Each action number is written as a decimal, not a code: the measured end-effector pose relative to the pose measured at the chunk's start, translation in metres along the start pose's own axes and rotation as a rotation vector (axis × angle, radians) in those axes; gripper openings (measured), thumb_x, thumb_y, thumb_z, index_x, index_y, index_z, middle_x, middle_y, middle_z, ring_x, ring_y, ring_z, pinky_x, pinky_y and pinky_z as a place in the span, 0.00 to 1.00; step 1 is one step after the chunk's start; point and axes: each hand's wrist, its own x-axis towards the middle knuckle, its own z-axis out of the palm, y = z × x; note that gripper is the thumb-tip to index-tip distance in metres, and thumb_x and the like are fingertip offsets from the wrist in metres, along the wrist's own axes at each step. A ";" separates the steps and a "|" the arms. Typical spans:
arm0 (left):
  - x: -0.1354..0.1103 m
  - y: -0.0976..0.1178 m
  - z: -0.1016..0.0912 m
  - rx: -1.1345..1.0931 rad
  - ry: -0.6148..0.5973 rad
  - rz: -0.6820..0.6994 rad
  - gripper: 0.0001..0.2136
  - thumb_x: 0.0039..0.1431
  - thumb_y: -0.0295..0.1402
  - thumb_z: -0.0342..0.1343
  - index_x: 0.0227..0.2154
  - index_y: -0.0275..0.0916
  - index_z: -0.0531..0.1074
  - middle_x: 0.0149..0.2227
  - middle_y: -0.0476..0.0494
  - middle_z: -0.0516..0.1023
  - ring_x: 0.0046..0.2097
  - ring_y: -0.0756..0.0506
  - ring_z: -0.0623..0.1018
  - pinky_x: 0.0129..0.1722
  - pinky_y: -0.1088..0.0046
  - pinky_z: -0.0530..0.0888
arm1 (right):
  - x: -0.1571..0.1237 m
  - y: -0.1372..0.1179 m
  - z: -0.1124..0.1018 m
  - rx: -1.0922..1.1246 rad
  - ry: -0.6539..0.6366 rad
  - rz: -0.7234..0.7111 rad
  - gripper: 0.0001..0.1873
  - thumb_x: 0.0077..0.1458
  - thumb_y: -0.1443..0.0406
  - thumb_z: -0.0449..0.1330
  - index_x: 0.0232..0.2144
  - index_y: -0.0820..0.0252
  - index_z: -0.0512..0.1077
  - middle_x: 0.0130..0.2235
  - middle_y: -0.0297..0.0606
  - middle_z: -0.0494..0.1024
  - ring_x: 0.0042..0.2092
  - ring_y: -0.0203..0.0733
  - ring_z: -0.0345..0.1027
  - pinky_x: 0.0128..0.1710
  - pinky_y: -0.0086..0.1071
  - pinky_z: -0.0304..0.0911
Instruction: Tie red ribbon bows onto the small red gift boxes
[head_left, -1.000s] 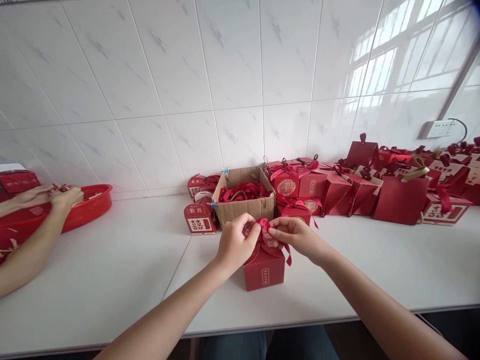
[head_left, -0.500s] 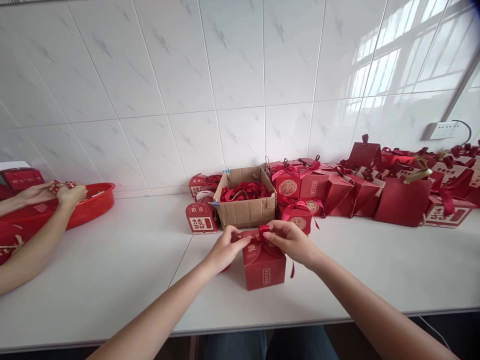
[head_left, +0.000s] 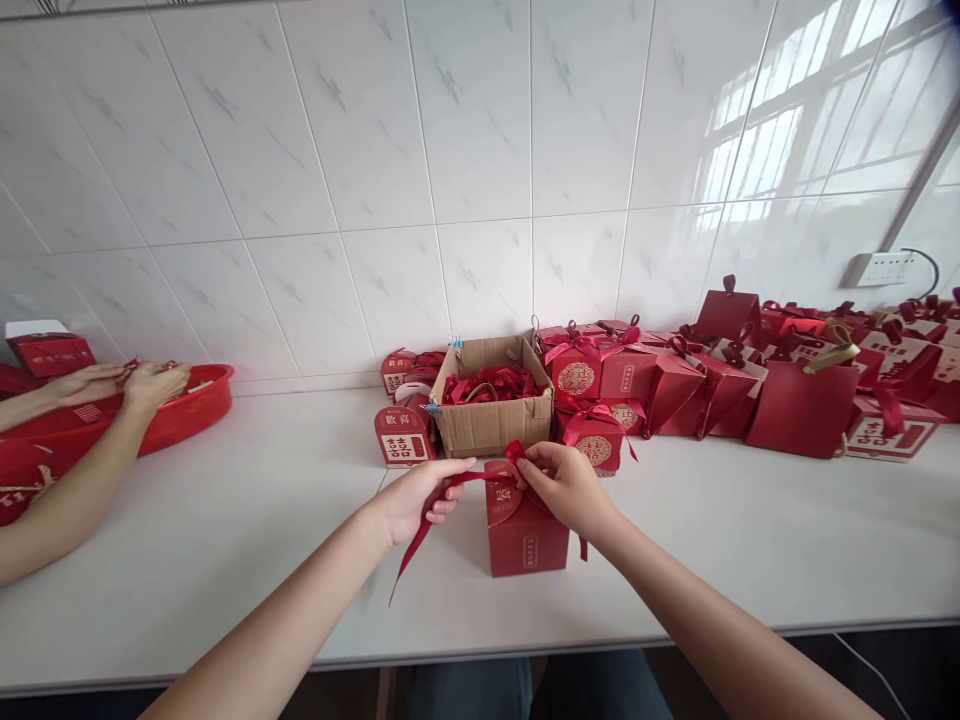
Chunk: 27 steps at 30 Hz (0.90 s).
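A red gift box [head_left: 527, 540] with gold characters stands upright on the white table in front of me. Around its top runs a dark red ribbon [head_left: 411, 553]. My left hand [head_left: 421, 497] is closed on one length of it, stretched taut to the left of the box, with the loose tail hanging below. At the top of the box, my right hand [head_left: 564, 484] pinches a loop of the same ribbon. Another ribbon end hangs down the box's right side. The knot area is partly hidden by my right fingers.
Behind the gift box stands a cardboard box [head_left: 495, 425] of red ribbons. Red boxes [head_left: 406, 435] sit to its left, and many more [head_left: 802, 405] line the wall at right. At far left, another person's hands [head_left: 150, 388] work over a red basin [head_left: 217, 393].
My left hand has moved left and down from the box top, drawing out a length of ribbon. My right hand stays at the top, still holding the ribbon loop.
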 end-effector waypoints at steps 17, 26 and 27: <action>-0.043 0.032 0.011 0.142 0.002 0.439 0.13 0.50 0.40 0.60 0.18 0.36 0.72 0.23 0.45 0.72 0.29 0.49 0.72 0.30 0.74 0.68 | 0.000 -0.003 0.003 -0.134 0.070 0.046 0.09 0.49 0.64 0.54 0.22 0.58 0.73 0.27 0.38 0.79 0.29 0.41 0.70 0.30 0.31 0.60; -0.016 0.070 0.065 0.066 0.043 0.643 0.12 0.49 0.40 0.60 0.22 0.36 0.72 0.25 0.48 0.73 0.30 0.48 0.76 0.37 0.68 0.74 | 0.002 -0.005 -0.006 -0.123 -0.083 -0.113 0.10 0.49 0.66 0.54 0.26 0.60 0.76 0.25 0.35 0.77 0.27 0.37 0.65 0.26 0.29 0.56; -0.012 0.071 0.065 0.086 0.037 0.648 0.11 0.49 0.40 0.61 0.24 0.36 0.74 0.27 0.47 0.75 0.32 0.47 0.76 0.39 0.67 0.74 | 0.001 -0.006 -0.007 -0.118 -0.096 -0.136 0.10 0.49 0.65 0.54 0.26 0.60 0.75 0.25 0.34 0.76 0.26 0.36 0.64 0.26 0.28 0.55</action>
